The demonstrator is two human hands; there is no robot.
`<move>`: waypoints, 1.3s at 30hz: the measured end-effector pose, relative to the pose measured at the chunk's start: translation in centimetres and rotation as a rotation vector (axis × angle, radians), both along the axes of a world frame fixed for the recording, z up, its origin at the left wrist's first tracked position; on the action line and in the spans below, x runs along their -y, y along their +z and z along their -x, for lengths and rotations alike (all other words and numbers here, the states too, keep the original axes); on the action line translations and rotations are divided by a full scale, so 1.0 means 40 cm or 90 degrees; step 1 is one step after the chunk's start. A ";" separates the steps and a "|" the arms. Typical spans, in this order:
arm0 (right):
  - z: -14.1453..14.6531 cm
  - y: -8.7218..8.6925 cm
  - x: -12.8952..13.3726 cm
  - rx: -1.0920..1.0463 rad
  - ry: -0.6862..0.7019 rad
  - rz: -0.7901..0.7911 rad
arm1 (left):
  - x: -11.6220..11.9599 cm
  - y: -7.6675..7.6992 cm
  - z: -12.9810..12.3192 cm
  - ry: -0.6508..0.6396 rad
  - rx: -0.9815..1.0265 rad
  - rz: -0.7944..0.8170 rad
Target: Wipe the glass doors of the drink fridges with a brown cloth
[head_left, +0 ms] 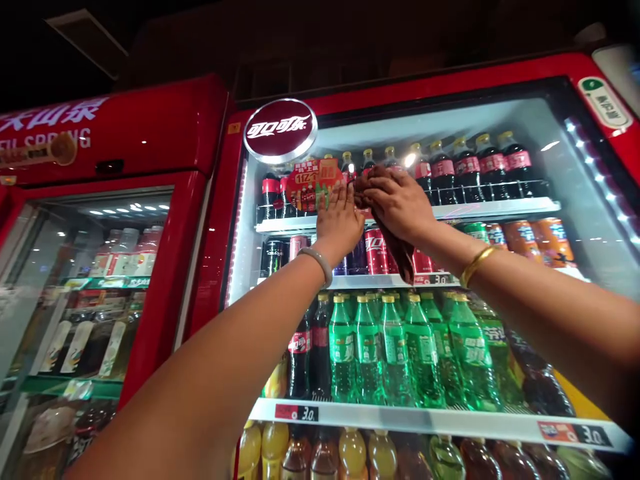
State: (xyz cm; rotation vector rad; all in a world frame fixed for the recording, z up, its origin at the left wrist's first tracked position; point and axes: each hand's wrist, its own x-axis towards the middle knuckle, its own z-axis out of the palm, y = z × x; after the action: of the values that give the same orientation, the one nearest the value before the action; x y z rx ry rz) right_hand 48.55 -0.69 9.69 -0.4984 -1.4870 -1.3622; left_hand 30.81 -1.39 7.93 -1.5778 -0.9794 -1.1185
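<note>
Both of my arms reach up to the glass door (505,127) of a red drinks fridge. My left hand (340,217) lies flat on the glass with its fingers stretched out, over the lower right of a red promotional sticker (306,179). Just right of it, my right hand (397,200) presses a dark brown cloth (399,252) against the glass. The fingers are closed on the cloth, and one end of it hangs below the hand. A grey bangle (320,265) circles my left wrist, a gold one (475,265) my right.
Behind the glass, shelves hold cola bottles (465,167), cans (376,250) and green soda bottles (393,340). A round illuminated sign (281,128) sits at the door's upper left. Another red fridge (165,133) stands close on the left.
</note>
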 end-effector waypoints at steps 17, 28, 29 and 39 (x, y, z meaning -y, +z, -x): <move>-0.244 0.037 0.007 -0.100 -0.065 -0.032 | 0.015 0.043 -0.216 0.018 -0.046 -0.016; -0.309 -0.022 0.004 -0.071 -0.056 -0.055 | 0.011 0.023 -0.370 -0.008 -0.068 -0.018; -0.320 -0.009 0.006 -0.074 -0.057 -0.052 | 0.008 0.025 -0.373 -0.007 -0.062 -0.023; -0.395 -0.071 -0.002 -0.165 -0.058 -0.062 | 0.023 0.013 -0.448 -0.030 -0.107 -0.031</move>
State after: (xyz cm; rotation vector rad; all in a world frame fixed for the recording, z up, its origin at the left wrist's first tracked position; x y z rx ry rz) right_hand 64.33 -0.60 6.87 -0.6592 -1.1944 -1.3765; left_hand 48.75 -2.30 8.45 -1.6341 -0.8017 -1.0153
